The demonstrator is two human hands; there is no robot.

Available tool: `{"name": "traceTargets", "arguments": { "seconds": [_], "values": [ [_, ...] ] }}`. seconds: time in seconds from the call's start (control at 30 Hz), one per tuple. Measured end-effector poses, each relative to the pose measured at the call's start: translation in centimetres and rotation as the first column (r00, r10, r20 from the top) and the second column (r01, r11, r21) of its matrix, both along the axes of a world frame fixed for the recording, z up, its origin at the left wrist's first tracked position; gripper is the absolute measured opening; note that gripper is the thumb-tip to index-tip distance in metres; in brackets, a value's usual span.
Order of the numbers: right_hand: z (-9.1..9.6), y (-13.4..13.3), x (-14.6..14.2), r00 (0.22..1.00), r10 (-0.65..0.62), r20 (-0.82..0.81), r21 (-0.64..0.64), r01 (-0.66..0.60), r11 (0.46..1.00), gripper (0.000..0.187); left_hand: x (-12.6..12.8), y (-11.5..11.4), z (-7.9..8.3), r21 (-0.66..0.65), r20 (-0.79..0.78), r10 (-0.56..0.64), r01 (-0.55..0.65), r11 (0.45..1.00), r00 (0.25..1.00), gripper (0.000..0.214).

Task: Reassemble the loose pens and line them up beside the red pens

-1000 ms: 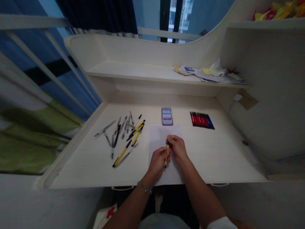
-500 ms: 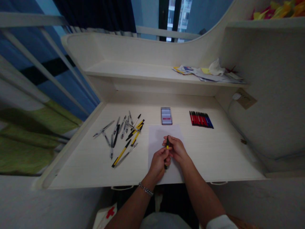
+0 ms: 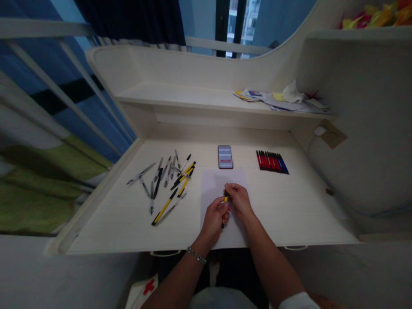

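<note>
Over a white sheet of paper (image 3: 210, 180), both hands are closed on one yellow and black pen (image 3: 225, 198). My left hand (image 3: 215, 218) wraps its lower body, and the dark end shows beneath the fingers. The fingertips of my right hand (image 3: 239, 198) pinch the black upper part, covering most of it. To the left lie several loose pens: a yellow and black pen (image 3: 165, 207), a clear pen (image 3: 172, 209) beside it, and a black pen (image 3: 157, 183) among other clear ones.
A phone (image 3: 225, 157) lies just beyond the paper. At the right, several red and blue pens (image 3: 272, 162) form a neat row. Papers and a crumpled tissue (image 3: 292, 92) rest on the shelf (image 3: 180, 95) behind. A cable (image 3: 322, 174) runs along the right wall.
My right hand's fingers have closed over the pen's black upper part, which stood exposed before. My left hand keeps its hold in nearly the same place.
</note>
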State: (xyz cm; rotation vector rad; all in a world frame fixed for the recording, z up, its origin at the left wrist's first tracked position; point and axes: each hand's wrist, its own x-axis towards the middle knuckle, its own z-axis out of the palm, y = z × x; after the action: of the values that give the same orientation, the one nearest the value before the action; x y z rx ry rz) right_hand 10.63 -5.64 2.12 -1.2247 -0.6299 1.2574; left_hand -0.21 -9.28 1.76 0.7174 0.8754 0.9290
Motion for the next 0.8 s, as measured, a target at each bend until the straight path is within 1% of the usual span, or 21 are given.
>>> {"name": "traceTargets", "arguments": {
  "seconds": [0.1, 0.13, 0.27, 0.4, 0.53, 0.67, 0.7, 0.8],
  "values": [
    [-0.11, 0.07, 0.03, 0.993, 0.089, -0.074, -0.034, -0.092, 0.995, 0.038, -0.05, -0.02, -0.03, 0.001, 0.013, -0.007, 0.007, 1.000, 1.000, 0.043],
    [-0.15, 0.05, 0.03, 0.992, 0.099, -0.075, -0.034, -0.101, 0.994, 0.039, -0.06, -0.04, -0.02, 0.003, 0.011, -0.005, 0.005, 1.000, 1.000, 0.042],
    [-0.25, -0.08, -0.04, 0.999, 0.024, 0.028, 0.007, -0.024, 1.000, 0.036, -0.04, -0.14, 0.09, 0.004, -0.004, 0.011, -0.011, 1.000, 1.000, 0.042],
    [-0.13, -0.11, 0.01, 0.993, 0.107, -0.041, -0.022, -0.108, 0.994, 0.040, -0.04, -0.17, 0.05, 0.005, -0.006, 0.005, -0.005, 1.000, 1.000, 0.042],
    [0.09, -0.06, 0.10, 0.998, 0.055, 0.024, 0.003, -0.055, 0.998, 0.036, -0.07, -0.14, -0.01, -0.004, -0.015, 0.015, -0.015, 1.000, 1.000, 0.046],
    [0.18, -0.07, 0.19, 0.991, 0.130, -0.007, -0.023, -0.130, 0.991, 0.039, -0.09, -0.15, 0.07, 0.000, -0.021, 0.012, -0.012, 1.000, 1.000, 0.046],
    [0.16, -0.08, 0.21, 0.991, 0.134, 0.007, -0.028, -0.134, 0.991, 0.040, -0.09, -0.16, 0.11, 0.004, -0.022, 0.016, -0.015, 1.000, 1.000, 0.045],
    [0.03, -0.09, 0.31, 0.989, 0.095, 0.117, -0.004, -0.095, 0.995, 0.037, -0.11, -0.21, 0.17, 0.011, -0.031, 0.030, -0.030, 0.999, 0.999, 0.045]
  ]
}}
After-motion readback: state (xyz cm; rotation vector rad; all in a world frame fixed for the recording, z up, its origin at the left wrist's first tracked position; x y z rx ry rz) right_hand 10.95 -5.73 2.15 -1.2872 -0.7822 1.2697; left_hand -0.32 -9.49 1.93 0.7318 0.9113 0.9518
